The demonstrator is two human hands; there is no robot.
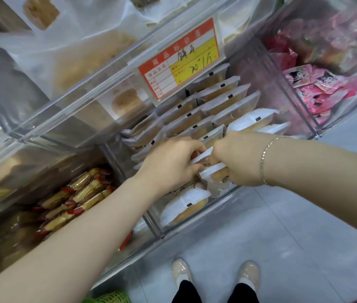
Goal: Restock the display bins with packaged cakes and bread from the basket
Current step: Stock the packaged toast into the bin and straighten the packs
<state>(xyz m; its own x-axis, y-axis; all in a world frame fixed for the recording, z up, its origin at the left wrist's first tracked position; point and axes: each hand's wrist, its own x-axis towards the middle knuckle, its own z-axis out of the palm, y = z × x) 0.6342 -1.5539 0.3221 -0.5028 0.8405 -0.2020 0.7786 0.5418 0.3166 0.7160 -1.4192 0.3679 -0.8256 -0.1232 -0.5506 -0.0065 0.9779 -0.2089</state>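
A clear display bin (221, 203) in the middle holds rows of white-wrapped cakes (221, 106) standing on edge. Both my hands are inside its near part. My left hand (171, 165) pinches the edge of a white cake packet (202, 155), fingers curled on it. My right hand (236, 158) grips a packaged cake (214, 173) just below, fingers wrapped round its far side. Another wrapped cake (186, 204) lies flat against the bin's front wall. A sliver of the green basket (112, 298) shows at the bottom edge.
A left bin holds red-and-yellow wrapped bread sticks (75, 200). A right bin holds pink snack packets (317, 88). An upper clear bin (68, 84) with an orange price label (181, 57) overhangs the cakes. Grey floor tiles and my two shoes (214, 274) lie below.
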